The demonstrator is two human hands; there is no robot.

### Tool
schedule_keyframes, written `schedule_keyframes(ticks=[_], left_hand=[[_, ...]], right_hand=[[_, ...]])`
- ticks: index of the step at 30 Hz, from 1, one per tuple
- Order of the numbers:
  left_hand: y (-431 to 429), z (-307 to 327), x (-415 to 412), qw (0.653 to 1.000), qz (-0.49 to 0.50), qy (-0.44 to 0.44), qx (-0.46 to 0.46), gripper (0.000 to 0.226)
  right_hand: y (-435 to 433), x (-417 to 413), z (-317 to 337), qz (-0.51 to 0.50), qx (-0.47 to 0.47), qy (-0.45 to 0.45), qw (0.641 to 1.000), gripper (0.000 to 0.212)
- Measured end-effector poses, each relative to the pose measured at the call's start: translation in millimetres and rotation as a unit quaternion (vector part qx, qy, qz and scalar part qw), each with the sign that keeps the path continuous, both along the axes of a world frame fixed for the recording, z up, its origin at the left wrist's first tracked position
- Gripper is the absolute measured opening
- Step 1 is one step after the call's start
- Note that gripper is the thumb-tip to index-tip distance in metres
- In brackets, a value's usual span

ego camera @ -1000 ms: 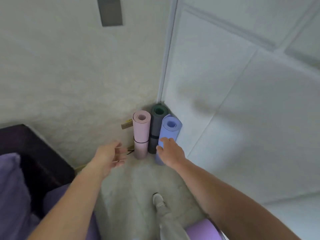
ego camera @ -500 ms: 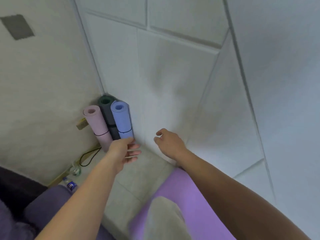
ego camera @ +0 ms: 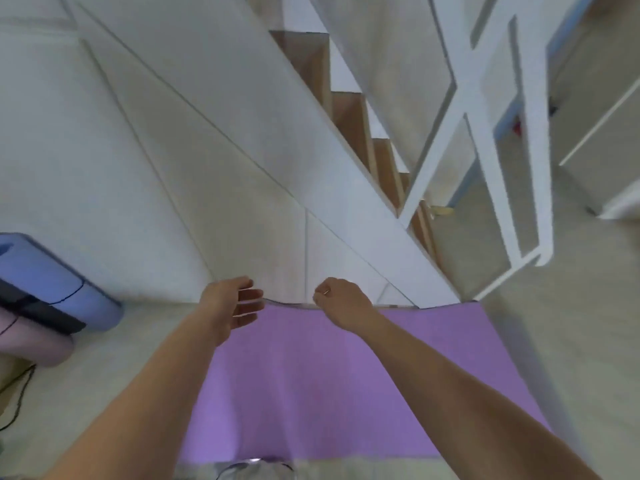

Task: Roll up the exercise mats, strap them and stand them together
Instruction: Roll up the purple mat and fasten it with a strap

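A purple mat [ego camera: 311,393] lies unrolled on the floor, its far edge against the white panelled wall. My left hand [ego camera: 232,303] hovers over that edge on the left, fingers spread and holding nothing. My right hand [ego camera: 341,301] hangs above the edge's middle with fingers loosely curled, empty. At the far left stand the rolled mats together: a blue mat [ego camera: 52,282], a dark mat [ego camera: 34,311] and a pink mat [ego camera: 34,344], each with a thin black strap.
A wooden staircase [ego camera: 367,133] with a white railing [ego camera: 498,133] rises on the right beyond the wall panel. A black cable [ego camera: 17,400] lies on the floor at lower left. Bare tile floor [ego camera: 554,358] lies to the mat's right.
My view has swung right, away from the corner. The rolled mats have slid to the frame's left edge, and both hands now hover over the far edge of the flat purple mat.
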State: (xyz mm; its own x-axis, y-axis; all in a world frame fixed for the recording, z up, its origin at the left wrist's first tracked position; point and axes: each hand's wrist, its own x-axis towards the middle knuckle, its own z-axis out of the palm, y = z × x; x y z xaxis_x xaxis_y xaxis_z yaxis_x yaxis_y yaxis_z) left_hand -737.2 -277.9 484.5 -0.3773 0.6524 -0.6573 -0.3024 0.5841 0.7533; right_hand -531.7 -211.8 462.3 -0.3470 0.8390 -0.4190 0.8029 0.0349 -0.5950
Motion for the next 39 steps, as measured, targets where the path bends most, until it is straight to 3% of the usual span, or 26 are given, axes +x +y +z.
schedule_keyframes(ticks=[3,8,16,25,31,39], left_hand=[[5.6,-12.6,98.1,0.997,-0.073,-0.006,-0.017,0.015],[11.8,-14.1,237.6,0.983,-0.18,-0.022,-0.023,0.012],[36.8,-16.2,387.1,0.944,-0.327,-0.031,-0.027,0.012],[59.7,-69.8,520.8,0.909,-0.407,0.009,-0.086,0.01],[132.1,-163.1,651.4,0.913,-0.388,0.042,-0.119,0.011],[258.8,-404.7,842.2,0.874,-0.448,0.135,-0.133,0.01]], right_hand=[[-22.2,109.4,-11.5,-0.062,-0.032,-0.018,0.997,0.02],[-58.3,248.0,-21.5,-0.194,-0.065,-0.048,0.978,0.027],[-106.8,388.8,-31.5,-0.356,-0.07,-0.023,0.931,0.014],[-107.7,531.9,-121.5,-0.439,-0.114,-0.04,0.89,0.028],[-30.4,651.8,-239.5,-0.365,-0.174,-0.089,0.91,0.03],[74.7,804.9,-477.1,-0.353,-0.21,-0.086,0.907,0.039]])
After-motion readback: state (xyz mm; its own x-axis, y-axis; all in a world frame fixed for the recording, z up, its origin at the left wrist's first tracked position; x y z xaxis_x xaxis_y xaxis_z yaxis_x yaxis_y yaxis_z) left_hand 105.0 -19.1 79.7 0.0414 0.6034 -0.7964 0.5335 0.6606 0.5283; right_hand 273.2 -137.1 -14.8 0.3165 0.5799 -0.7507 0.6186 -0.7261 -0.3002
